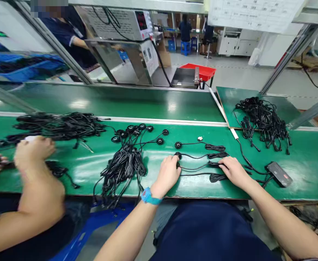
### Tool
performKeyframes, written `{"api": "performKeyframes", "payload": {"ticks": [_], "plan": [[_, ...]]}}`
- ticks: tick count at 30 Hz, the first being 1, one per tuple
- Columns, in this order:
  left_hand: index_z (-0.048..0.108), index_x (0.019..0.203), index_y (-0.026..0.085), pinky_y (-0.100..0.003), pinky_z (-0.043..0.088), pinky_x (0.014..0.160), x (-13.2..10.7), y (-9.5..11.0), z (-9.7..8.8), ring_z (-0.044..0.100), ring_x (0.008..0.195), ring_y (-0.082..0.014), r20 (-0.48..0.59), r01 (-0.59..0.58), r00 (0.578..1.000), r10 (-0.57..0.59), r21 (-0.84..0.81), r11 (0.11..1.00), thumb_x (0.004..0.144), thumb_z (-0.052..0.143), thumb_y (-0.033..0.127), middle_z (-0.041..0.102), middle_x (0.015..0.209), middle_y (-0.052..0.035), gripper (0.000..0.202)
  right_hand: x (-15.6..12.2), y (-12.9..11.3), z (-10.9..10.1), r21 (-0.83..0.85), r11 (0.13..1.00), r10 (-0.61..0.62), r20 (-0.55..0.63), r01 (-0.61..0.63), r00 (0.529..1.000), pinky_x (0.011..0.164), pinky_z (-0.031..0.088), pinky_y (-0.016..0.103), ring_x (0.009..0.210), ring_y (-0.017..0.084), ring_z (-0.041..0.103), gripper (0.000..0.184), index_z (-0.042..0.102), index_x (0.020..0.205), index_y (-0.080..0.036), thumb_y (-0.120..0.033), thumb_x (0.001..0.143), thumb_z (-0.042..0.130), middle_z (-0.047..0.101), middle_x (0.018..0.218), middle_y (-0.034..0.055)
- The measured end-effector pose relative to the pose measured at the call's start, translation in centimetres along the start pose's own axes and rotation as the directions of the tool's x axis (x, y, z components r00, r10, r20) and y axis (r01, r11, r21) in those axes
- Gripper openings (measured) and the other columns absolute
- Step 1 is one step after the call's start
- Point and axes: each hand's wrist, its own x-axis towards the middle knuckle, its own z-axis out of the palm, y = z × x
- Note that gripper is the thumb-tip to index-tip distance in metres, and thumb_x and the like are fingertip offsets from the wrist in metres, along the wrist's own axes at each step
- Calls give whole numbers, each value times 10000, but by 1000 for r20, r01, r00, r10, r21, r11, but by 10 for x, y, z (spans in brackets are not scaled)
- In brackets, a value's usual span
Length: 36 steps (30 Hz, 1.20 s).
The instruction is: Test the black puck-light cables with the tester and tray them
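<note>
Several black cables lie in a row before me, each with a round end on the left and a tied coil on the right. My left hand [168,171], with a blue watch [150,196] at the wrist, has its fingers closed on the round end of one cable, partly hidden under them. My right hand [235,172] grips the coiled part of a cable [213,164] in the same row. Above both hands lies the topmost cable's round end [178,145] and its coil [215,147]. The lowest coil [218,177] rests beside my right fingers.
Left of me is a heap of coiled cables [126,161]; a larger pile [63,125] lies farther left, near a co-worker's hands [33,150]. A black box with leads [280,174] sits at right, below another cable pile [265,119]. Metal frame posts [288,59] rise behind.
</note>
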Motion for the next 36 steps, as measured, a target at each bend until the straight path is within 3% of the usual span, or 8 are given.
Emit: {"api": "performKeyframes", "payload": {"ticks": [6,9,12,17,22,23,30,36], "plan": [[586,1058,206,-359,503,787,5,-25,-14,673,861,-260,15,57,998,-55,-255,965,868,594,238,703,925,-63,193,4,-3,-20,142,990,-35,138,15,990,886,524,377,980,227,659,226,663,1063,-228,-338,1065,466,710,1056,63],[649,924,206,-353,500,773,8,-41,-10,659,801,-245,10,63,998,-63,-359,931,877,641,404,708,845,-48,205,21,-3,-19,42,998,-55,49,53,997,886,522,387,948,236,651,205,676,977,-217,-307,1044,505,707,987,68],[701,860,207,-345,495,764,8,-51,0,655,808,-238,-57,56,995,-88,-416,907,876,643,510,725,853,-53,309,55,0,-11,-17,998,-54,-96,53,994,952,506,408,1015,251,628,165,681,1020,-203,-291,1028,542,694,1033,89],[670,727,208,-341,476,735,-1,-51,17,617,729,-214,-254,66,953,-164,-354,933,914,603,541,685,755,-44,388,130,7,15,-26,1000,-12,-133,9,991,1058,453,414,1192,260,568,303,637,1268,-173,-187,966,622,633,1275,129],[686,874,203,-338,484,766,-10,-46,28,623,763,-208,-412,34,888,-204,-384,923,937,599,506,685,847,-51,321,179,5,31,-2,1000,10,-80,-10,997,866,491,316,882,195,623,48,680,873,-176,-137,898,691,663,899,48],[685,897,201,-332,483,755,-10,-46,28,612,732,-198,-415,34,883,-219,-409,912,938,599,497,679,834,-44,311,182,2,31,5,1000,14,-84,-13,996,838,488,314,836,191,611,119,647,792,-177,-145,896,694,642,841,38],[686,878,193,-296,449,675,-8,-48,26,558,625,-164,-378,66,882,-282,-492,868,973,529,487,641,721,-12,346,123,-71,50,151,971,-172,-109,187,979,936,495,327,1001,191,630,131,620,880,-208,-250,1004,613,691,1039,55],[679,868,194,-283,444,635,-8,-46,24,566,585,-152,-348,97,884,-313,-518,850,958,547,479,660,705,-6,327,77,-129,102,157,855,-496,-30,494,868,863,515,337,907,204,623,89,608,930,-190,-194,1015,583,708,992,76]]}}
